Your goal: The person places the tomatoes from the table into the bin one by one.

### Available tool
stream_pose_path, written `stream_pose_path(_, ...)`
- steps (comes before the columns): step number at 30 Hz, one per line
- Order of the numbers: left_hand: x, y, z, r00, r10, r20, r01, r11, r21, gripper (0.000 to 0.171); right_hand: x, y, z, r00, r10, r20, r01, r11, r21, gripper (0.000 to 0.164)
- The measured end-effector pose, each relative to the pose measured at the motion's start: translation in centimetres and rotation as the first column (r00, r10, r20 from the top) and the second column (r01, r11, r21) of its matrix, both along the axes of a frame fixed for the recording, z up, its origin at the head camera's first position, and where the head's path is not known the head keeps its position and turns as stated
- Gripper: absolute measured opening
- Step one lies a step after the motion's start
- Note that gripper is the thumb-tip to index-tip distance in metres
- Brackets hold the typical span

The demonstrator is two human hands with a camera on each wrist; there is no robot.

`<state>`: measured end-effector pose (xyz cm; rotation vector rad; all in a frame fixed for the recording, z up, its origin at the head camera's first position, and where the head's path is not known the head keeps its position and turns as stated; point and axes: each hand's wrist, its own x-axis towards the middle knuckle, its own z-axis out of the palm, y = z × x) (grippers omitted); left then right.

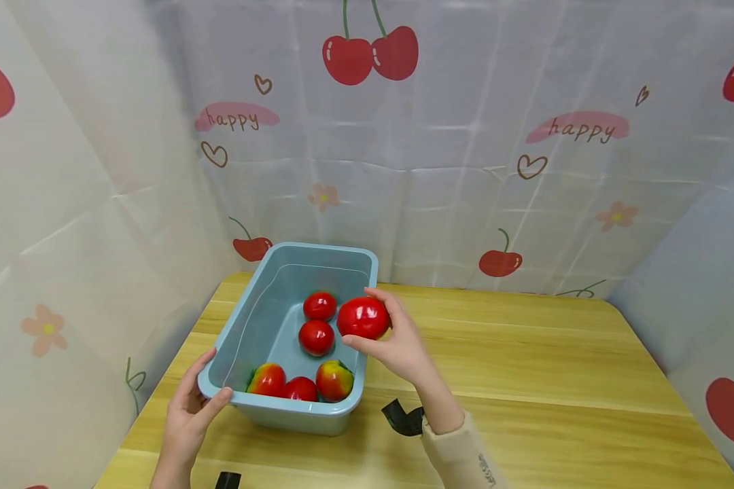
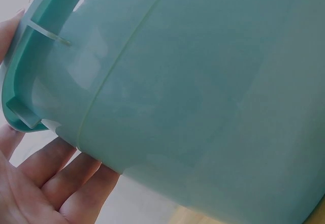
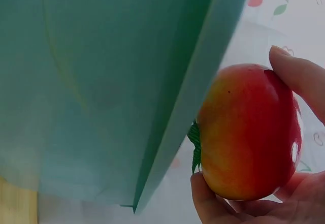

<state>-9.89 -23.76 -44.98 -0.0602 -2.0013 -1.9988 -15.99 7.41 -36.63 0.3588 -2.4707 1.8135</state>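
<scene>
A light blue plastic bin (image 1: 223,339) stands on the wooden table. My left hand (image 1: 186,414) grips its near left corner, thumb on the rim and fingers against the outer wall; the left wrist view shows those fingers (image 2: 84,183) under the rim. At the bin's right rim, my right hand (image 1: 397,339) holds a glossy red tomato (image 1: 363,318) between thumb and fingers. In the right wrist view this tomato (image 3: 249,132) shows a yellowish side and a green leafy top facing the bin wall. Several similar tomatoes (image 1: 316,337) lie inside, some bunched at the near end.
The wooden table (image 1: 526,380) extends right of the bin. A curtain (image 1: 440,204) printed with cherries and hearts hangs behind and along both sides. Black straps (image 1: 402,418) show near the wrists.
</scene>
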Motion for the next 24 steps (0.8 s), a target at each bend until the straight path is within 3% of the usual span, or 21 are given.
stream_pose_path(15,0.0,0.0,-0.2,1.0,-0.002,-0.014,0.002,1.0,0.012,0.061,0.6,-2.0,-0.7,0.988,0.155,-0.016,-0.154,0.986,0.056,0.075)
stream_pose_path(24,-0.1,-0.1,-0.2,1.0,0.002,-0.018,-0.002,1.0,0.001,0.061,0.7,-2.0,-1.0,0.987,0.156,-0.034,-0.154,0.986,0.071,0.07)
